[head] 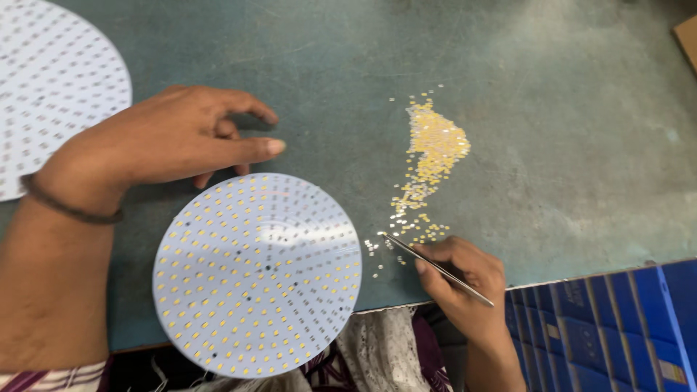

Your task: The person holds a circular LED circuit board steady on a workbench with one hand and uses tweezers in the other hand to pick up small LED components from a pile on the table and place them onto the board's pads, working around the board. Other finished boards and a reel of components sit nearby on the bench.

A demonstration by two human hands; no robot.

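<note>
A round white circuit board (258,274) studded with small yellow chips lies on the green table near its front edge. My left hand (170,138) rests just above the board's upper left rim, fingers loosely apart, holding nothing. My right hand (461,279) grips thin metal tweezers (435,266), whose tip points at a few loose chips beside the board's right rim. A pile of tiny yellow chips (433,149) spreads on the table above my right hand.
A second round white board (51,87) lies at the far left. A blue cardboard box (617,327) stands at the lower right. A brown carton corner (686,40) shows at the top right. Patterned cloth (377,356) hangs below the table edge.
</note>
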